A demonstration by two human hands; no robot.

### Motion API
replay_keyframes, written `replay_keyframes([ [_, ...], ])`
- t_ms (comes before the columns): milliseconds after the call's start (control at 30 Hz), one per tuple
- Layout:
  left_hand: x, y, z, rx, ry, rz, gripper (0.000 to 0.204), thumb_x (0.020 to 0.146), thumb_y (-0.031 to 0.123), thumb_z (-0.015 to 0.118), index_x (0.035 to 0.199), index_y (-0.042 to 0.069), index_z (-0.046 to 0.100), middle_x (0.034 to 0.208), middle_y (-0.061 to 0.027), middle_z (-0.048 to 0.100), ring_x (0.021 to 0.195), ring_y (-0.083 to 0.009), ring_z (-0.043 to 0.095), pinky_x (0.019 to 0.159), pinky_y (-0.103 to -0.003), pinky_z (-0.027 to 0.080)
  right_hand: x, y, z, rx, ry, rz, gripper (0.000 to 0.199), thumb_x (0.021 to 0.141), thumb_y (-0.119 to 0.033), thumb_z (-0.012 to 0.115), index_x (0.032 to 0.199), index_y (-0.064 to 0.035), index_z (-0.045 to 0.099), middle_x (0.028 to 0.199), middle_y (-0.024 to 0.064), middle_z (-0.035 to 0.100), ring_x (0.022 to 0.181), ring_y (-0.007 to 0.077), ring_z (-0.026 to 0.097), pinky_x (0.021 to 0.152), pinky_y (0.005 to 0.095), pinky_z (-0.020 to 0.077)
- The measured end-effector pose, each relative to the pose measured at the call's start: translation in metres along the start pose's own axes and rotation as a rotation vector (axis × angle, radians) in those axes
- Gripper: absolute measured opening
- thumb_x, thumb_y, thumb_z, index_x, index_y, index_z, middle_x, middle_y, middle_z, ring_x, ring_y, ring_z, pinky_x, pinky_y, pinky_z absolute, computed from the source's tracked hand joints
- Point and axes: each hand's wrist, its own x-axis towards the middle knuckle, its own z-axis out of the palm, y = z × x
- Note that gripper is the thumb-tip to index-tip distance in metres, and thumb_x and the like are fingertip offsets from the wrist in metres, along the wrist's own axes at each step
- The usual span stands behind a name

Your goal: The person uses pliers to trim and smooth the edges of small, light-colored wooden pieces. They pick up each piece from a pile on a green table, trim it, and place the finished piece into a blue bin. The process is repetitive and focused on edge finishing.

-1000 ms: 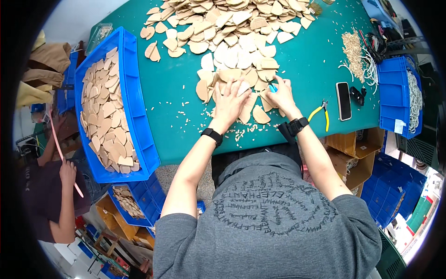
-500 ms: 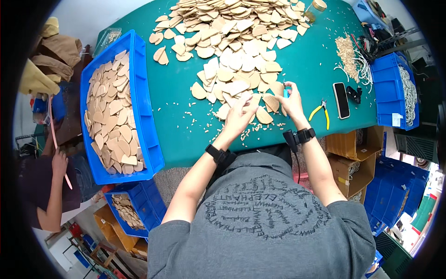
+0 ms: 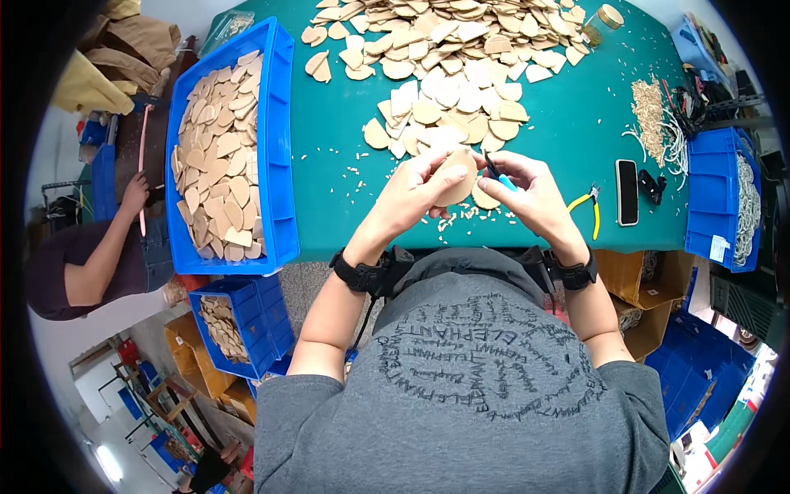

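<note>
Between the thumb and fingers of my left hand [image 3: 403, 196] is a flat, tan half-round piece [image 3: 461, 179], raised off the table and tilted. My right hand [image 3: 533, 196] is closed on a small blue-handled tool [image 3: 504, 180]. Its dark, narrow tip points up beside the piece's right edge; the tool's exact kind is hard to make out. Another tan piece [image 3: 484, 198] shows just below, between my hands. Past my fingers, loose similar pieces [image 3: 473, 128] lie overlapping on the green tabletop [image 3: 329, 206]. Small pale scraps [image 3: 473, 222] are scattered under my hands.
A large pile of pieces [image 3: 469, 37] covers the far side. At left stands a blue bin [image 3: 284, 156] full of them. Yellow-handled pliers [image 3: 596, 218], a phone [image 3: 627, 193] and a scrap heap [image 3: 650, 119] lie rightward. Another person's arm [image 3: 115, 235] is at far left.
My left hand has picked up a tan piece and drawn it nearer to me. My right hand has brought the blue-handled tool in against it. The view has shifted slightly.
</note>
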Motion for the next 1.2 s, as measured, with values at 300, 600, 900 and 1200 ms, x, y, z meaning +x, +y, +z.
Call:
replay_keyframes([
  [300, -0.005, 0.012, 0.020, 0.163, 0.096, -0.022, 0.036, 0.090, 0.035, 0.058, 0.115, 0.010, 0.062, 0.078, -0.0020, 0.063, 0.058, -0.0073, 0.058, 0.046, -0.020, 0.043, 0.001, -0.001, -0.021, -0.249, -0.067, -0.188, 0.031, 0.075, -0.014, 0.068, 0.102, 0.0016, 0.066, 0.071, 0.0107, 0.065, 0.062, 0.0126, 0.061, 0.059, 0.0255, 0.0487],
  [600, 0.001, 0.005, 0.031, 0.244, 0.106, 0.007, 0.032, 0.092, 0.032, 0.056, 0.112, 0.007, 0.059, 0.076, -0.0020, 0.058, 0.057, -0.0071, 0.054, 0.047, -0.023, 0.044, 0.002, 0.002, -0.038, -0.321, -0.084, -0.338, 0.029, 0.072, -0.011, 0.067, 0.099, 0.0001, 0.068, 0.069, 0.0136, 0.063, 0.060, 0.0142, 0.060, 0.059, 0.0279, 0.0486],
  [900, 0.000, 0.010, 0.036, 0.238, 0.081, -0.032, 0.033, 0.092, 0.028, 0.057, 0.115, 0.004, 0.060, 0.088, -0.0040, 0.063, 0.071, -0.0086, 0.058, 0.054, -0.024, 0.050, 0.004, 0.010, -0.045, -0.272, -0.143, -0.322, 0.028, 0.072, -0.008, 0.065, 0.099, -0.0024, 0.068, 0.068, 0.0125, 0.063, 0.059, 0.0109, 0.058, 0.057, 0.0266, 0.0479],
  [1200, -0.003, 0.001, 0.031, 0.144, 0.009, -0.033, 0.033, 0.092, 0.031, 0.055, 0.114, 0.008, 0.061, 0.089, -0.0037, 0.063, 0.072, -0.0087, 0.059, 0.055, -0.023, 0.049, 0.002, 0.012, -0.039, -0.160, -0.164, -0.228, 0.022, 0.076, -0.006, 0.063, 0.096, 0.0001, 0.068, 0.076, 0.0061, 0.067, 0.068, 0.0084, 0.061, 0.065, 0.0229, 0.0494],
])
